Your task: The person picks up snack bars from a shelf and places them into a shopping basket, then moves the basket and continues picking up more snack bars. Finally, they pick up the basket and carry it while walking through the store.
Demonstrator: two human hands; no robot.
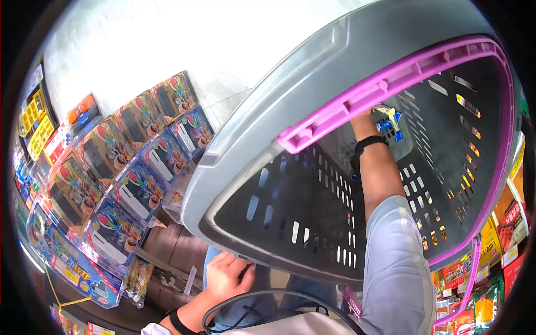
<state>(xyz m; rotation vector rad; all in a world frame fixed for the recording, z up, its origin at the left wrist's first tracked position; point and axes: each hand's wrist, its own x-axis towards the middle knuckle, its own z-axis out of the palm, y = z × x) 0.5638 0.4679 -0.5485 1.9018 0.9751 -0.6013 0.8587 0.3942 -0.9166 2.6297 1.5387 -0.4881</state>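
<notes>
My right arm reaches deep into a large grey shopping basket [268, 106]. My right hand [364, 119] is mostly hidden behind the basket's pink handle [385, 86], so its fingers do not show. Right beside that hand, at the bottom of the basket, lies a small blue and yellow packaged item [391, 124]. My left hand [229, 274] is below the near rim of the basket, in front of my jeans. Its fingers are curled inward, and whatever they may hold is hidden.
To the left, a shelf holds rows of boxed toys [114, 229] in clear packaging. Colourful snack packets [486, 307] hang at the lower right. A black cable or strap [279, 291] loops across my front. Pale floor [145, 39] spreads beyond the basket.
</notes>
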